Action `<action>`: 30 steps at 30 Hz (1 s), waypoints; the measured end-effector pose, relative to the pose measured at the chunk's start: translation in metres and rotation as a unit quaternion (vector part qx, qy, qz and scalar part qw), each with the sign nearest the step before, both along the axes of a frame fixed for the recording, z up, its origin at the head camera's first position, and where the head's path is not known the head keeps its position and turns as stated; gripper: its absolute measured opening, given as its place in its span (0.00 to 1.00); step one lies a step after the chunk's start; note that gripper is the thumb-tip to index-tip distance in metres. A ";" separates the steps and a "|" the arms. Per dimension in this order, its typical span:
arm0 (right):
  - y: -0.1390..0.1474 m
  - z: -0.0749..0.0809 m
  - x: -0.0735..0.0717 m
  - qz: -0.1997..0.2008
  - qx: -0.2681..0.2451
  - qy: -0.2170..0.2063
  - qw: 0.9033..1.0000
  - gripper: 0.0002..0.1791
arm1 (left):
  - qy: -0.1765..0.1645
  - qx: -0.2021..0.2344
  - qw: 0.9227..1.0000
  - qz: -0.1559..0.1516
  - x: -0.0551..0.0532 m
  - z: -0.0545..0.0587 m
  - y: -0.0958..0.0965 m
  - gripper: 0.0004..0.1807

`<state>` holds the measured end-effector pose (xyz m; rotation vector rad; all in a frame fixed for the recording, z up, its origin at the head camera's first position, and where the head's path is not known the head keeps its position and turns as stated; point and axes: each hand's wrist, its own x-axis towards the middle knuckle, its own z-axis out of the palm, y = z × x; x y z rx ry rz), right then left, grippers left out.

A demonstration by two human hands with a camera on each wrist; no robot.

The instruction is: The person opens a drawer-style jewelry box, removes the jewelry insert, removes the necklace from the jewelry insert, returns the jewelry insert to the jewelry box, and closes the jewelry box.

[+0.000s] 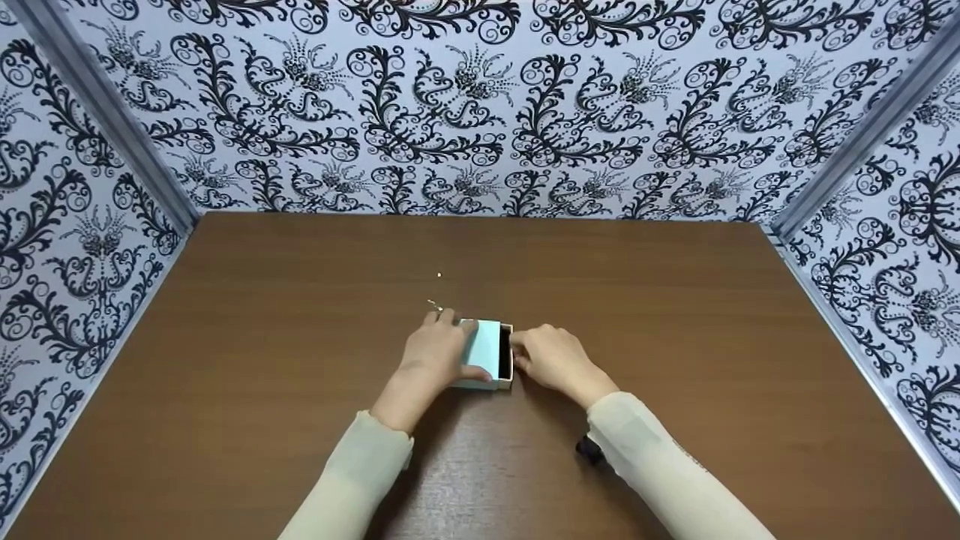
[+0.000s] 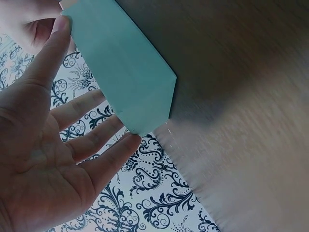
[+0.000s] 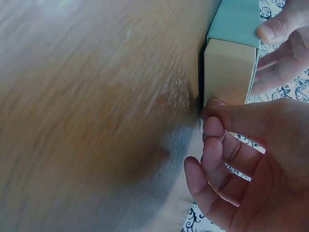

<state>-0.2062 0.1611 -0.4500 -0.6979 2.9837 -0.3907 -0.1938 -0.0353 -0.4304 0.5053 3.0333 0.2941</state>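
Note:
A small turquoise slide-out box (image 1: 482, 352) lies on the table, its cream inner drawer (image 3: 227, 67) poking out of the sleeve on the right side. A strip of black lining shows inside the drawer. My left hand (image 1: 435, 352) holds the turquoise sleeve (image 2: 120, 67) from the left, thumb along the near side and fingers at the far side. At the drawer's outer end, the thumb and index finger of my right hand (image 1: 555, 358) pinch its edge. Just beyond my left fingertips lies a thin shiny piece (image 1: 433, 304), too small to make out.
A tiny pale bit (image 1: 439, 274) sits farther back on the brown wooden table (image 1: 675, 300). Patterned black-and-white panels (image 1: 465, 112) rise at the back and both sides. A black object (image 1: 589, 450) shows under my right sleeve.

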 end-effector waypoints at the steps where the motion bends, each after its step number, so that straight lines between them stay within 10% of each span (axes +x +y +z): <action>1: 0.001 0.000 0.000 -0.001 0.001 -0.001 1.000 0.09 | 0.000 0.001 1.000 0.000 0.000 0.000 0.000 0.49; 30: 0.023 -0.002 0.004 -0.013 0.011 0.011 1.000 0.11 | 0.010 -0.020 1.000 -0.006 -0.001 -0.003 0.000 0.49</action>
